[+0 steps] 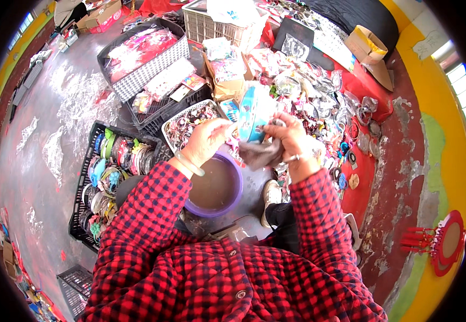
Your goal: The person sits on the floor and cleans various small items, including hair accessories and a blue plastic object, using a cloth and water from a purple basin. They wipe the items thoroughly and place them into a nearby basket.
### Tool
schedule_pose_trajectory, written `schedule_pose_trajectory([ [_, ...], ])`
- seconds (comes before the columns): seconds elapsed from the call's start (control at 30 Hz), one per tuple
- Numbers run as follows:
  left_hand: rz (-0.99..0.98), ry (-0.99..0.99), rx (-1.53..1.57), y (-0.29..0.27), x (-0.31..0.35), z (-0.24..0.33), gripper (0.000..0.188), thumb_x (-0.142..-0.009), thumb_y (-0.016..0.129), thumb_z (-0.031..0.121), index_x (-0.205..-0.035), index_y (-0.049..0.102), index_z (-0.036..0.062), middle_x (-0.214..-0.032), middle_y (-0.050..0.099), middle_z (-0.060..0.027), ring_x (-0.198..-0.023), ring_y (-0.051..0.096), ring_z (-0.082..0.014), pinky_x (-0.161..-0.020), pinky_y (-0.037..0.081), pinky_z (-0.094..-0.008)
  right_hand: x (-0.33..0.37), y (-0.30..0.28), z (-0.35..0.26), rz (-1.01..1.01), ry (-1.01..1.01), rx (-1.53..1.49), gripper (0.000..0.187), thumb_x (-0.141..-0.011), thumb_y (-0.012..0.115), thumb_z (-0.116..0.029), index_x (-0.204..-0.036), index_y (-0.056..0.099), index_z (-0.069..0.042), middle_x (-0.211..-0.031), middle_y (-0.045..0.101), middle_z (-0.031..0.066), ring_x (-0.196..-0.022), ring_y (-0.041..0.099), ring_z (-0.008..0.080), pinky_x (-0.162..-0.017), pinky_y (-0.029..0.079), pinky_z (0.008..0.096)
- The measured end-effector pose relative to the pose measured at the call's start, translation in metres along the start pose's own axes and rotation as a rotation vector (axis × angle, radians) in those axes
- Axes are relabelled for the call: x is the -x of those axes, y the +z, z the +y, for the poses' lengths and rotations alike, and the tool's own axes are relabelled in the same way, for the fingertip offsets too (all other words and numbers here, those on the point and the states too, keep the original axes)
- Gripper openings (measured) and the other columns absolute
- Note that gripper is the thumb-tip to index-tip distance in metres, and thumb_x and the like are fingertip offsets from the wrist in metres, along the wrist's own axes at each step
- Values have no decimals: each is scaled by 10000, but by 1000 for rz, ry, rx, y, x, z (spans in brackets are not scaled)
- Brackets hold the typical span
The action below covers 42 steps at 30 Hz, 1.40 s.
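A wide light-blue headband (248, 114) stands up in front of me, its lower end at the fingers of my right hand (291, 138). That hand is closed on it, with a grey-brown cloth (259, 154) bunched under the fingers. My left hand (209, 140) is pinched just left of the band; what sits between its fingertips, if anything, I cannot make out. Below both hands is a purple basin (238, 188) of murky brownish water. A white basket (167, 129) of small hair accessories lies just beyond my left hand.
To the left, a black crate (77, 209) holds many headbands. Farther off are a grey crate (149, 61) of bagged goods, a cardboard box (227, 88) and a beige crate (211, 28). Bagged accessories (318, 102) are heaped on red cloth at right. My shoe (271, 198) is beside the basin.
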<state>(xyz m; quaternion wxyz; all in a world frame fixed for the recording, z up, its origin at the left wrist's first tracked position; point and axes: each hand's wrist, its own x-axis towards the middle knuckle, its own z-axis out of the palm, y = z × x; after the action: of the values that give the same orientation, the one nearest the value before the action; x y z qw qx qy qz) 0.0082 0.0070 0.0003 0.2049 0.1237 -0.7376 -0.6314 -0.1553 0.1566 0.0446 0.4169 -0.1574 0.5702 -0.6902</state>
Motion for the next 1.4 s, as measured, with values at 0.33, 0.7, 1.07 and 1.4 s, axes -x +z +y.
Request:
schedule_pose_trajectory([
  [0.33, -341, -88, 476, 17, 5, 26, 256, -884, 522, 132, -1095, 520, -13, -947, 576, -35, -860, 534, -94, -799, 430, -237, 31, 29, 33, -50, -26, -231, 150, -754, 609, 55, -878, 572, -21, -731, 599, 65, -599, 575, 137, -530, 462, 233],
  [0.7, -232, -57, 231, 15, 2, 10, 182, -867, 526, 46, -1024, 598, -9, -866, 597, 6, -767, 519, -52, -664, 430, -201, 30, 20, 15, -108, -66, -102, 118, -771, 627, 4, -873, 590, -39, -733, 585, 34, -591, 540, 98, -535, 444, 214],
  [1.07, -220, 172, -266, 16, 3, 3, 154, -835, 566, 41, -972, 625, 5, -783, 629, -70, -700, 576, -103, -632, 454, -246, 25, 10, 13, 49, -161, -55, 101, -768, 655, -22, -852, 604, -46, -666, 569, -1, -544, 508, 74, -481, 397, 185],
  [1.4, -72, 423, -468, 16, 4, 6, 92, -761, 551, -6, -850, 573, 2, -700, 556, -141, -673, 553, -313, -602, 443, -373, 26, 12, 10, 5, -78, -188, 24, -801, 615, -38, -819, 600, -42, -684, 585, 14, -563, 520, 97, -509, 405, 200],
])
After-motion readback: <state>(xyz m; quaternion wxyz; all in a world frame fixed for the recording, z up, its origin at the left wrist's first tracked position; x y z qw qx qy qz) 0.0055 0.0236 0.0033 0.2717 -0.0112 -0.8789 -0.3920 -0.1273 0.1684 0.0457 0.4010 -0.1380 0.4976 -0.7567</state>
